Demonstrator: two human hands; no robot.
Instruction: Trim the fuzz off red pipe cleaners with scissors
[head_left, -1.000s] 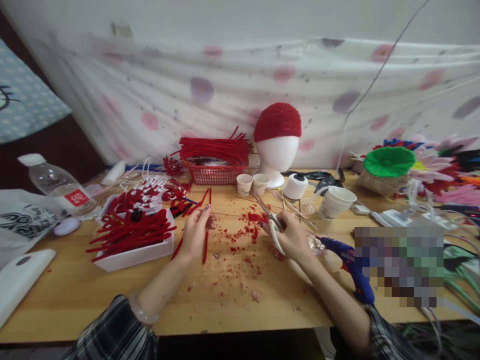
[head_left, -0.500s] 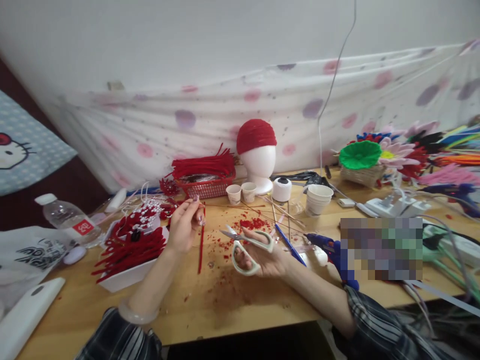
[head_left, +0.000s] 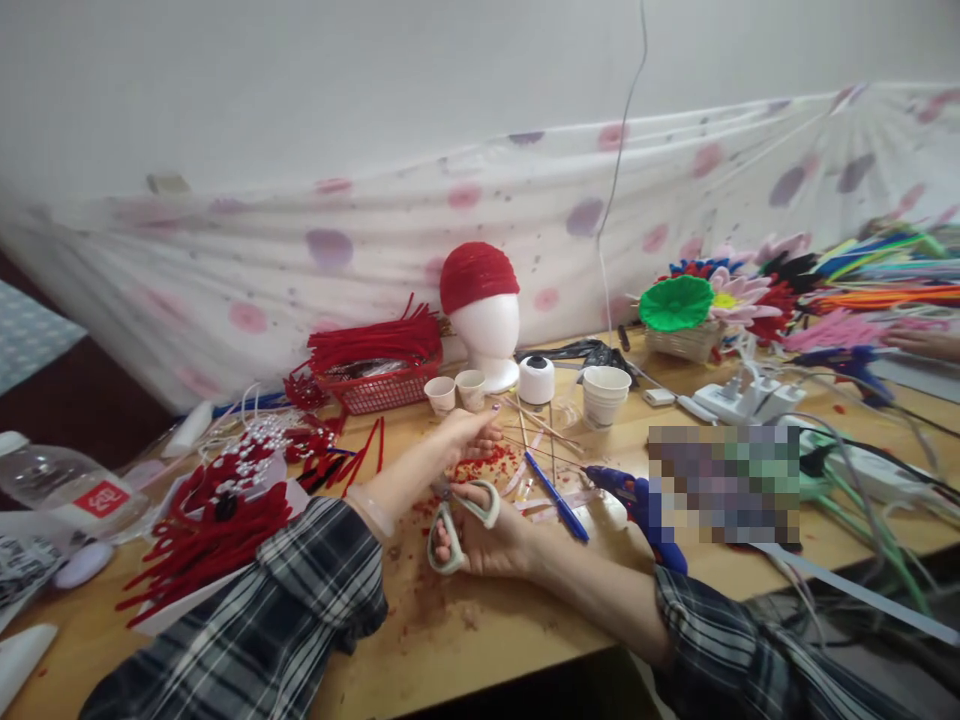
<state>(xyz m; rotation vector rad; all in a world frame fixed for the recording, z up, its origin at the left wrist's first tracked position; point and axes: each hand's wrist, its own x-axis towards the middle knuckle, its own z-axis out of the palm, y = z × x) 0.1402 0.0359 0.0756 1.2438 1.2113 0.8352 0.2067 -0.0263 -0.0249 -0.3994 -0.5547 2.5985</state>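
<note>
Right hand [head_left: 487,535] grips white-handled scissors [head_left: 459,512], fingers through the loops; left hand [head_left: 469,437] reaches out, fingers loosely together; red basket [head_left: 373,392] holds red pipe cleaners [head_left: 367,345].

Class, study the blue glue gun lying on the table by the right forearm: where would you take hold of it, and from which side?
Probably by the handle of the glue gun, coming from above on the near side: it lies flat on the table, nozzle pointing left and handle slanting toward the near edge.

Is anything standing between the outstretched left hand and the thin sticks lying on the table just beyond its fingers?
Nothing visible does. The left hand reaches across above the right hand, which holds the scissors, and its fingertips already lie at the near ends of the thin sticks. Only red trimmings lie under it; the paper cups stand behind, off the line.
</note>
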